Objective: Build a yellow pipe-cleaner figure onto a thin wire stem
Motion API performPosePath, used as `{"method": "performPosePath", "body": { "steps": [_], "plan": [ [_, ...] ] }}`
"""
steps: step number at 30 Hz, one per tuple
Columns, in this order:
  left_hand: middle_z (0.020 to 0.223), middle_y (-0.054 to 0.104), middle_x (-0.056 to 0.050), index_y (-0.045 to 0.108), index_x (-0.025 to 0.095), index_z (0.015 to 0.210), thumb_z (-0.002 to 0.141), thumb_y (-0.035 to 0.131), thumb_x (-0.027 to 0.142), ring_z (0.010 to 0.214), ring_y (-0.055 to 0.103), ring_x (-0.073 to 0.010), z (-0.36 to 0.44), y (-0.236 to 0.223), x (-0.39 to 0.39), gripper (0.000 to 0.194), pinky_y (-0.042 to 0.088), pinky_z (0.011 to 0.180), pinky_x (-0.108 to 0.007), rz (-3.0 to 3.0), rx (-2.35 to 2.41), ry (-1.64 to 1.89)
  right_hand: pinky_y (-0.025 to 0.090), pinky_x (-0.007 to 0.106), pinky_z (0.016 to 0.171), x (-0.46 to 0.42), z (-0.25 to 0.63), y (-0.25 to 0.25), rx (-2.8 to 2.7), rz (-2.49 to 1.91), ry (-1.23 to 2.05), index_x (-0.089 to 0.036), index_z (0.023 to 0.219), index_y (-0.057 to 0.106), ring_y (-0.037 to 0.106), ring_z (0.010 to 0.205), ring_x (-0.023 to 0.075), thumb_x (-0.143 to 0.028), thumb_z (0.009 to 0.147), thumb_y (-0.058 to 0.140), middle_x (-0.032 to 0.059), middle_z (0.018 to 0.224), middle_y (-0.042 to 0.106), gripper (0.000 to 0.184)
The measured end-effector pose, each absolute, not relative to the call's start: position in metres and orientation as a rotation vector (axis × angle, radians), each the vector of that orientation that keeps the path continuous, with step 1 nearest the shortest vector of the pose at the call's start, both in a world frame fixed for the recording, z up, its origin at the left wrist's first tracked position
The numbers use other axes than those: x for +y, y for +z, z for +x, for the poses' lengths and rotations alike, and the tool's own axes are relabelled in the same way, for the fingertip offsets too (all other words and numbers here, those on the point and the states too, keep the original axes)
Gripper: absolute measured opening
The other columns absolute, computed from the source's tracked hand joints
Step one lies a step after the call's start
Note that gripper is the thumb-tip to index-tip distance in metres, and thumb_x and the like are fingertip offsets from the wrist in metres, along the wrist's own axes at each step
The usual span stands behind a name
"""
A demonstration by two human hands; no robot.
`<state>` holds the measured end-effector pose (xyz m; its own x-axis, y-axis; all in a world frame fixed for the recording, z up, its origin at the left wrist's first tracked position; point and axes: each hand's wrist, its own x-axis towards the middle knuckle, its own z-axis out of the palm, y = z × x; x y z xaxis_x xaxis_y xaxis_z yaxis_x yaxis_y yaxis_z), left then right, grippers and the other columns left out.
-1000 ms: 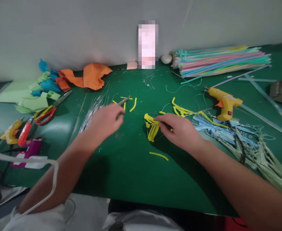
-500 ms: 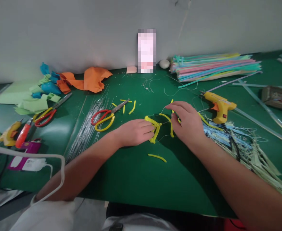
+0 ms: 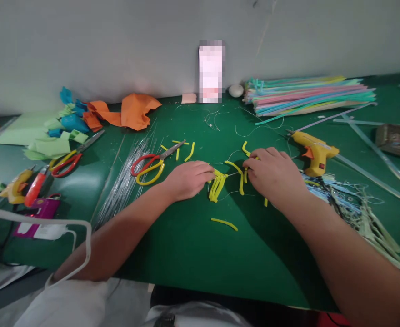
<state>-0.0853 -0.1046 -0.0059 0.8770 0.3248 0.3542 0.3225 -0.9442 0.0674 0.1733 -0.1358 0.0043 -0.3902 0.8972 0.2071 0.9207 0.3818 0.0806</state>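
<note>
- The left hand (image 3: 189,179) rests on the green surface (image 3: 186,254), its fingers pinching the top of a bundle of yellow pieces (image 3: 217,187) – the bundle's long axis runs toward the person.
- The right hand (image 3: 275,175) lies just right of it, fingers curled on a curved yellow piece (image 3: 238,171) between the hands.
- Red-and-yellow scissors (image 3: 150,165) lie released, left of the left hand.

A green table (image 3: 186,254) fills the view from the near edge to a plain grey-white wall (image 3: 118,41) on the far side. The tabletop is smooth and slightly glossy, with soft pale reflections of light at the left. The wall is bare and evenly lit, with no window in view.
</note>
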Motion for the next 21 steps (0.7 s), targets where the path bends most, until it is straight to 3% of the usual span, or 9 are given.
{"method": "performPosePath", "body": {
  "steps": [8,12,16,21],
  "plan": [
    [0.107,0.07,-0.011,0.066,0.012,0.104,0.09,0.051,0.013,0.103,0.064,-0.0227,-0.087,-0.008,-0.1,0.021,0.054,0.092,-0.039,3.028,0.532,0.593,0.039,0.037,0.071,-0.129,0.179,-0.003,-2.475,-1.621,-0.149,-0.018,0.084,0.068,0.056,0.086,0.0245,-0.016,0.086,0.05,0.0093,0.094,0.067,0.018],
    [0.119,0.066,-0.015,0.06,0.011,0.117,0.087,0.053,0.011,0.113,0.061,-0.0257,-0.09,-0.002,-0.1,0.031,0.053,0.096,-0.042,3.117,0.496,0.734,0.04,0.039,0.074,-0.131,0.176,0.003,-2.375,-1.572,-0.196,-0.018,0.09,0.067,0.057,0.09,0.0264,-0.017,0.09,0.045,0.0114,0.097,0.068,0.022],
    [0.122,0.068,-0.007,0.057,0.023,0.124,0.088,0.059,0.015,0.117,0.062,-0.0209,-0.096,0.01,-0.106,0.037,0.053,0.099,-0.038,3.11,0.407,0.955,0.043,0.042,0.08,-0.138,0.169,0.015,-2.222,-1.494,-0.159,-0.019,0.096,0.067,0.059,0.096,0.0278,-0.017,0.091,0.046,0.0115,0.104,0.07,0.022],
    [0.113,0.073,0.002,0.066,0.034,0.11,0.086,0.064,0.019,0.107,0.068,-0.0178,-0.105,0.035,-0.125,0.029,0.053,0.1,-0.037,2.805,0.486,0.849,0.045,0.046,0.089,-0.149,0.166,0.025,-2.056,-1.367,-0.033,-0.023,0.102,0.066,0.061,0.104,0.029,-0.024,0.091,0.05,0.0103,0.111,0.069,0.02]
  ]
}}
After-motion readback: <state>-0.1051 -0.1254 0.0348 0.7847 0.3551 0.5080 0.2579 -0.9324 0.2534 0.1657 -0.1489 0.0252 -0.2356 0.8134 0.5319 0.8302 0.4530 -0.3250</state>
